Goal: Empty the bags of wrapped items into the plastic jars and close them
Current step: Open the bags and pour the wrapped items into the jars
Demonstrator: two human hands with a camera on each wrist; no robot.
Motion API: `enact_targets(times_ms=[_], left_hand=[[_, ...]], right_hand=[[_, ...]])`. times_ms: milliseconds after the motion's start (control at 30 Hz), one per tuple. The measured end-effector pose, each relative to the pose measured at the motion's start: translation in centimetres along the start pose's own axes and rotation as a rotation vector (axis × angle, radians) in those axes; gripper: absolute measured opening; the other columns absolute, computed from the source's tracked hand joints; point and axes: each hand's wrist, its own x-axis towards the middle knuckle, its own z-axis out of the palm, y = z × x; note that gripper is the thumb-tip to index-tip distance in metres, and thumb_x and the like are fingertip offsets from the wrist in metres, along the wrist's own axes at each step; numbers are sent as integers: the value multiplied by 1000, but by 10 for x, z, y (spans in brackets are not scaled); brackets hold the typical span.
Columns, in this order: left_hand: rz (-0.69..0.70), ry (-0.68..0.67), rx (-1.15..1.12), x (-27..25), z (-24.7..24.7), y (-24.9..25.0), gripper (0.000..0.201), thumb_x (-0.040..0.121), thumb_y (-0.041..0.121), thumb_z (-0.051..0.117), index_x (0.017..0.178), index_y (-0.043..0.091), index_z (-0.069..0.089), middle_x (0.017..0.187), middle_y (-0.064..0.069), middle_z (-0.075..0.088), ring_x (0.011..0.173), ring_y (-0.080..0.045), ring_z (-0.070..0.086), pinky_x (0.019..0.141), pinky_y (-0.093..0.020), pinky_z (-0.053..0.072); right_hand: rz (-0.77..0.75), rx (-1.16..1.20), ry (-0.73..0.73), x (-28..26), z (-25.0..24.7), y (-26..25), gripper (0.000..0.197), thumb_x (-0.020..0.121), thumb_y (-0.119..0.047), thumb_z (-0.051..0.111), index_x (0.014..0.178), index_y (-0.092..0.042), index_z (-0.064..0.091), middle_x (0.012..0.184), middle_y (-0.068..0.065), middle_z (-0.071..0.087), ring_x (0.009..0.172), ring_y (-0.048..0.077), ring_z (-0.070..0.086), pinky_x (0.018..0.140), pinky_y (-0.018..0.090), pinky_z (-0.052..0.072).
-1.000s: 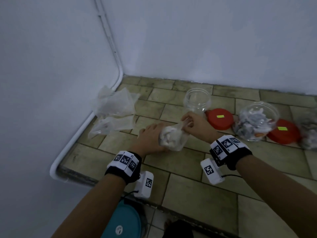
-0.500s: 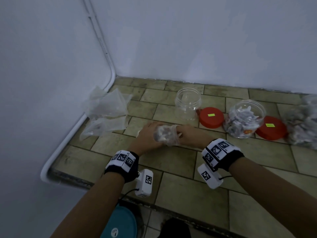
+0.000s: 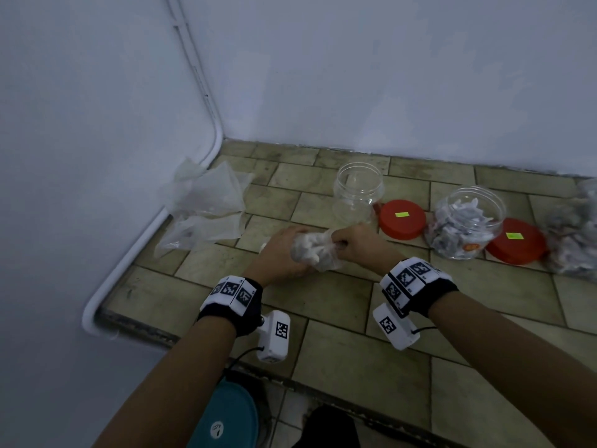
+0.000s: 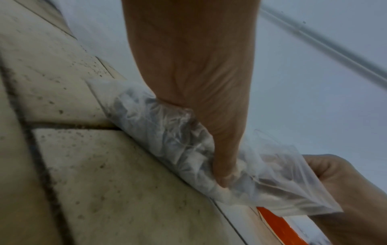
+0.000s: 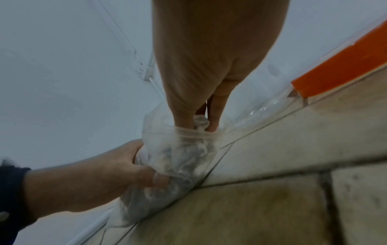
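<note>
A clear plastic bag of white wrapped items (image 3: pixel 311 253) lies low over the tiled surface, held between both hands. My left hand (image 3: pixel 281 253) grips its body, thumb pressed into the plastic (image 4: pixel 222 167). My right hand (image 3: pixel 353 245) pinches the bag's mouth (image 5: pixel 194 131). Just behind the hands stands an empty clear jar (image 3: pixel 358 192) with no lid on. An orange-red lid (image 3: pixel 402 218) lies to its right. Further right is a second open jar (image 3: pixel 465 221) filled with wrapped items, and another orange-red lid (image 3: pixel 517 240) beside it.
Empty crumpled clear bags (image 3: pixel 206 205) lie at the left by the white corner trim (image 3: pixel 135 253). A full bag of wrapped items (image 3: pixel 575 234) sits at the far right edge. White walls close the back and left. A teal round object (image 3: pixel 226 415) is below the ledge.
The held bag has come down and tilted toward lying sideways. My right hand has shifted its pinch along the bag's mouth. The head view has tilted up and left.
</note>
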Motion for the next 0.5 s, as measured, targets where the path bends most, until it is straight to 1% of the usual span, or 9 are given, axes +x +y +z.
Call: enact_targets(times_ms=[33, 100, 133, 200, 300, 367, 400, 467, 500], left_hand=[[-6, 3, -19, 0, -1, 1, 76, 71, 18, 83, 137, 16, 44, 134, -6, 52, 123, -22, 50, 93, -19, 34], [-23, 4, -55, 0, -3, 3, 73, 72, 13, 81, 136, 15, 46, 132, -6, 54, 120, -21, 52, 90, -18, 35], [-30, 4, -67, 0, -3, 3, 72, 72, 11, 81, 136, 15, 46, 132, -6, 55, 120, -21, 53, 90, -17, 35], [-32, 9, -87, 0, -4, 4, 72, 72, 10, 80, 135, 15, 46, 132, -6, 55, 121, -21, 52, 90, -17, 35], [-21, 20, -126, -2, -5, 4, 70, 72, 10, 81, 134, 16, 48, 131, -5, 56, 119, -20, 53, 89, -16, 35], [-20, 27, -178, -3, -6, 4, 72, 67, 19, 82, 131, 17, 50, 125, -1, 58, 111, -16, 56, 84, -12, 38], [-25, 32, -200, -4, -6, 4, 74, 62, 26, 80, 130, 18, 51, 120, 2, 59, 106, -11, 55, 80, -8, 38], [-34, 47, -246, -4, -7, 5, 79, 55, 36, 74, 129, 18, 52, 112, 7, 57, 99, -6, 54, 77, -6, 38], [-31, 51, -286, -4, -6, 6, 81, 53, 39, 74, 128, 15, 53, 111, 6, 58, 94, -5, 56, 78, -8, 39]], right_hand=[[-2, -1, 6, -1, -5, 1, 16, 74, -4, 63, 65, -16, 62, 58, -1, 50, 55, 16, 46, 54, 23, 32], [-41, 1, 22, 0, -6, 9, 10, 77, -8, 66, 80, -16, 72, 65, 1, 62, 59, 15, 54, 58, 31, 44], [-42, 13, 11, 0, -6, 10, 12, 78, -10, 66, 86, -16, 73, 71, 1, 68, 61, 15, 58, 60, 33, 48], [-57, 25, 42, -2, -8, 9, 14, 80, -9, 66, 90, -15, 74, 79, 4, 72, 66, 18, 63, 64, 36, 52], [-41, 104, 108, -5, -13, 4, 19, 81, -6, 68, 99, -10, 74, 93, 7, 74, 77, 14, 67, 71, 25, 51], [-6, 208, 174, -8, -17, 3, 21, 81, -7, 69, 101, -10, 74, 88, 2, 73, 68, -1, 62, 66, 10, 45], [15, 262, 194, -9, -19, 4, 21, 81, -8, 70, 101, -10, 73, 83, -1, 71, 61, -5, 58, 60, 6, 42], [55, 368, 198, -11, -25, 5, 20, 82, -10, 70, 102, -9, 73, 81, -2, 72, 57, -7, 56, 56, 5, 39], [78, 428, 198, -13, -29, 5, 21, 83, -10, 69, 103, -9, 72, 85, -1, 73, 61, -8, 59, 60, 5, 42]])
